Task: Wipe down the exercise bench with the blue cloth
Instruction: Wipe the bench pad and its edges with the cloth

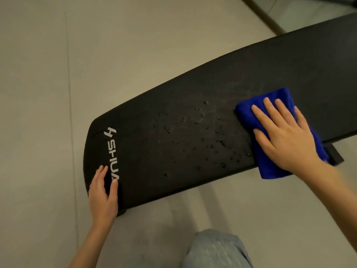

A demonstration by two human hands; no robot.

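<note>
- Your left hand [103, 192] rests on the near end corner of the black exercise bench [193, 89]. Its fingers are straight and close together, and the thumb lies apart, touching the white SHUA logo [113, 151].
- Water droplets [193, 132] dot the pad between your two hands.
- Your denim-clad knee [216, 248] shows below the bench.
- The blue cloth [274, 99], folded, lies on the pad just right of the droplets and hangs over its near edge.
- Your right hand [286, 136] presses flat on the cloth, fingers straight and slightly spread.
- A dark block [335, 154] juts out under the pad beside the cloth. It is possibly part of the frame, but too blurred to tell.
</note>
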